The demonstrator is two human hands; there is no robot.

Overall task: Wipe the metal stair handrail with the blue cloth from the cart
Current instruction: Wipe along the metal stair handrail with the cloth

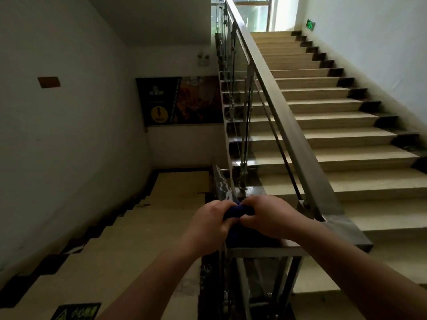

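Observation:
The metal handrail [277, 107] climbs from the landing in front of me up to the far window, with a flat turn section [346, 229] at its lower end. A dark blue cloth [239, 212] is bunched on that flat end. My left hand [209, 225] and my right hand [268, 215] both grip the cloth, pressed close together, and cover most of it. No cart is in view.
Beige steps [335, 125] rise on the right of the rail; another flight [129, 227] drops away on the left. Glass panels and metal posts [245, 144] stand under the rail. A dark poster [178, 100] hangs on the far wall. A green floor sign [76, 311] lies near my feet.

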